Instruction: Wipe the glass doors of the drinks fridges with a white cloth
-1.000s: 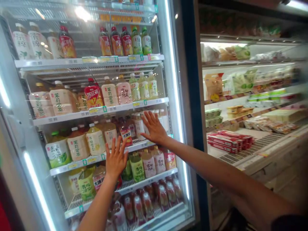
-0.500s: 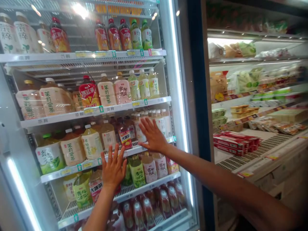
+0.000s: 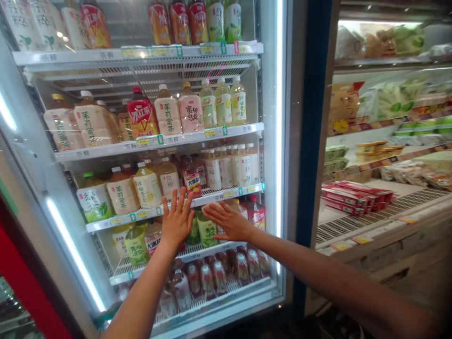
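Note:
My left hand (image 3: 176, 218) is raised with its fingers spread, in front of the lower shelves of a lit drinks cooler (image 3: 243, 128). To its right, my right hand (image 3: 229, 222) is stretched out flat, fingers pointing left. Neither hand holds anything. Just above them stands a red-labelled iced tea bottle (image 3: 192, 181). Behind my right hand a green tea bottle (image 3: 206, 230) is partly covered. Another green-labelled bottle (image 3: 137, 247) stands left of my left wrist. Reflections suggest glass between hands and bottles; whether the palms touch it I cannot tell.
Bright light strips (image 3: 74, 254) run along the cooler's sides. A dark post (image 3: 314, 141) separates it from an open chilled case (image 3: 356, 230) on the right, which holds red boxes (image 3: 358, 197) and bagged goods. A red edge (image 3: 28, 273) shows at lower left.
My right hand has come down from the small white-labelled bottles to the shelf below, its fingers turning more leftward. The view has shifted, so the cooler sits higher and further right.

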{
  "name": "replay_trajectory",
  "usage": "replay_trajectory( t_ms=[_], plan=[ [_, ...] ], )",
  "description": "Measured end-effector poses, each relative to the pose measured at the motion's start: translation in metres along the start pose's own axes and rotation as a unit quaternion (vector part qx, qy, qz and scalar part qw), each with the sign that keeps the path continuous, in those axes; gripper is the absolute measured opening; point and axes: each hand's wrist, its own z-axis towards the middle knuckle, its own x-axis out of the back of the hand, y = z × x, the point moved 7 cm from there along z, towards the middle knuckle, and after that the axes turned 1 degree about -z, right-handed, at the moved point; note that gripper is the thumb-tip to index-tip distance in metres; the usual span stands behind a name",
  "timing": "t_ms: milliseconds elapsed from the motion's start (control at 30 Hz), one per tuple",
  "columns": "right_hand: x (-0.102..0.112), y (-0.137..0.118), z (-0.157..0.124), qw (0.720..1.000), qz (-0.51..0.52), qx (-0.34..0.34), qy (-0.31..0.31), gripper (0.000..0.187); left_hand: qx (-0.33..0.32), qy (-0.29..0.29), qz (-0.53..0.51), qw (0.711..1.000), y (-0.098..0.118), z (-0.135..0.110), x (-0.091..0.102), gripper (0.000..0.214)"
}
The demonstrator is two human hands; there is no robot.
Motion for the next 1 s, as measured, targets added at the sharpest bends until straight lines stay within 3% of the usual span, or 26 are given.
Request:
replay_trajectory(
  t_ms=[167, 267, 333, 400, 467, 533, 600, 667, 767, 833, 900, 1000],
  plan=[
    [0.043, 0.066, 0.106, 0.996, -0.032, -0.052, 0.062, 0.1, 0.026, 0.023, 0.025, 0.999, -0.057, -0.003, 0.029, 0.078],
    [0.043, 0.053, 0.14, 0.994, -0.049, -0.055, 0.086, 0.102, 0.035, 0.039, 0.037, 0.998, -0.089, -0.011, 0.037, 0.074],
    [0.024, 0.018, 0.132, 0.995, -0.052, -0.018, 0.078, 0.104, 0.041, 0.047, 0.037, 0.997, -0.098, -0.018, 0.036, 0.074],
    [-0.004, -0.025, 0.105, 0.996, -0.065, 0.051, 0.047, 0.103, 0.049, 0.056, 0.032, 0.997, -0.101, -0.022, 0.034, 0.074],
    [-0.027, -0.061, 0.072, 0.988, -0.079, 0.132, 0.012, 0.093, 0.051, 0.057, 0.026, 0.997, -0.099, -0.024, 0.032, 0.073],
    [-0.035, -0.077, 0.053, 0.976, -0.082, 0.202, -0.008, 0.076, 0.048, 0.051, 0.022, 0.997, -0.097, -0.024, 0.032, 0.073],
    [-0.027, -0.068, 0.06, 0.969, -0.073, 0.234, -0.007, 0.067, 0.045, 0.045, 0.024, 0.998, -0.097, -0.024, 0.033, 0.073],
    [-0.008, -0.04, 0.093, 0.971, -0.073, 0.226, -0.001, 0.077, 0.042, 0.044, 0.028, 0.998, -0.097, -0.024, 0.034, 0.073],
    [0.031, 0.015, 0.158, 0.988, -0.074, 0.131, 0.03, 0.096, 0.037, 0.053, 0.031, 0.997, -0.096, -0.024, 0.035, 0.074],
    [0.047, 0.036, 0.183, 0.994, -0.07, 0.063, 0.057, 0.098, 0.033, 0.06, 0.034, 0.997, -0.096, -0.024, 0.034, 0.074],
    [0.047, 0.034, 0.184, 0.995, -0.063, 0.039, 0.073, 0.1, 0.032, 0.065, 0.036, 0.997, -0.095, -0.025, 0.033, 0.074],
    [0.016, -0.006, 0.143, 0.993, -0.051, 0.086, 0.06, 0.105, 0.035, 0.068, 0.034, 0.996, -0.096, -0.025, 0.033, 0.073]
  ],
)
